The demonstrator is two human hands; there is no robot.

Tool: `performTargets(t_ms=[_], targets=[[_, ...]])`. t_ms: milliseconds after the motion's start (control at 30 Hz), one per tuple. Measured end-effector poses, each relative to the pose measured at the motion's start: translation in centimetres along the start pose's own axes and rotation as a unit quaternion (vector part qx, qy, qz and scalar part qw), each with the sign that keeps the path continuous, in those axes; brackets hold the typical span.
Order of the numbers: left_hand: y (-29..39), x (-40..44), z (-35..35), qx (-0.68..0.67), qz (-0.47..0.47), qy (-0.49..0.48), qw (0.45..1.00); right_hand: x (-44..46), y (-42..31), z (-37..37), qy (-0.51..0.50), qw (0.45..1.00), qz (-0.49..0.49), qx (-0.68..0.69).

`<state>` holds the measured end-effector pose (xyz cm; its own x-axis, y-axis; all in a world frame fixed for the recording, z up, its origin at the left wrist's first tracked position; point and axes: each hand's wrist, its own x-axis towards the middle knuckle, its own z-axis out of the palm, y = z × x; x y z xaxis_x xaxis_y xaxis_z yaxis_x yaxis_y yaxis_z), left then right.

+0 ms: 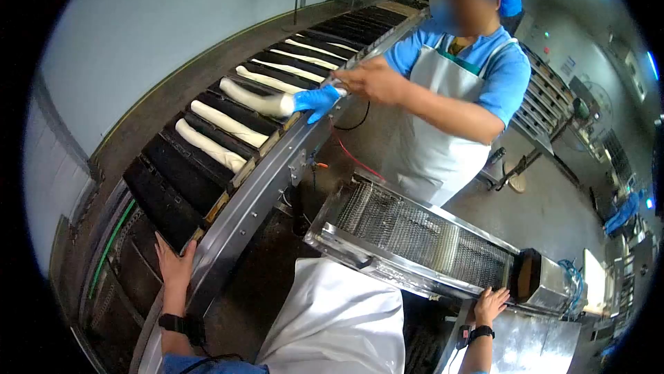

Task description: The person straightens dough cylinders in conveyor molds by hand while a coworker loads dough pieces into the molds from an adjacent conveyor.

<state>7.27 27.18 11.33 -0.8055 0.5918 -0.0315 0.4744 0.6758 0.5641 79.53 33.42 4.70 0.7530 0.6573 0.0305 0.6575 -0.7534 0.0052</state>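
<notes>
My left hand (pixel 174 263) rests at the near end of a black baking pan (pixel 166 197), thumb and fingers apart, touching its edge and holding nothing. Beyond it, long rolls of pale dough (pixel 209 144) lie in a row of black pans on the conveyor. My right hand (pixel 492 305) is spread on the metal side of a small wire-mesh conveyor (pixel 387 215). Across from me, a co-worker's blue-gloved hand (pixel 318 102) is at the near end of a dough roll (pixel 256 101). That person's other forearm crosses above the glove.
The long conveyor's steel side rail (pixel 256 218) runs from near left to far back. A co-worker in a white apron (pixel 429 125) stands beyond the mesh conveyor. A red hose (pixel 353 152) hangs between the conveyors. Racks (pixel 543 90) stand at the right.
</notes>
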Motion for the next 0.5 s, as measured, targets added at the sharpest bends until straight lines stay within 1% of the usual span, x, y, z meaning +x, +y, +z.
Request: performTargets(t_ms=[67,100,133,167,233,267,333,367,433,467,500], targets=[[0.6,-0.2,0.1,-0.012,-0.006,0.003,1.0,0.7,0.2,0.5,0.008,1.0,-0.015,-0.008],[-0.8,0.0,0.4,-0.014,0.001,0.0,1.0,0.8,0.6,0.8,0.016,1.0,-0.019,-0.01],[-3.3,0.9,1.3,-0.009,0.026,0.019,0.999,0.8,0.6,1.0,0.029,0.999,-0.019,-0.022],[-3.6,2.2,2.7,-0.014,0.059,0.045,0.997,0.5,0.1,0.7,0.039,0.999,-0.01,-0.007],[-2.3,1.4,2.0,-0.006,0.031,0.04,0.999,0.6,0.7,1.6,0.062,0.998,-0.017,0.005],[-1.5,1.4,1.9,-0.019,0.048,0.042,0.998,0.4,0.3,1.4,0.065,0.998,-0.008,0.023],[-0.7,1.3,1.5,0.009,-0.017,0.024,1.0,-0.1,0.2,0.9,0.07,0.997,0.003,0.042],[-0.5,1.2,1.3,0.005,-0.009,0.026,1.0,-0.2,0.1,0.8,0.068,0.996,0.0,0.053],[-0.2,1.3,0.7,0.014,-0.032,0.001,0.999,0.1,0.1,0.9,0.076,0.995,0.013,0.061],[-0.4,1.2,0.8,0.013,-0.01,0.006,1.0,0.5,0.4,1.1,0.082,0.995,0.019,0.062],[-0.6,1.1,0.8,0.016,-0.007,0.006,1.0,0.4,0.8,1.1,0.083,0.995,0.022,0.059]])
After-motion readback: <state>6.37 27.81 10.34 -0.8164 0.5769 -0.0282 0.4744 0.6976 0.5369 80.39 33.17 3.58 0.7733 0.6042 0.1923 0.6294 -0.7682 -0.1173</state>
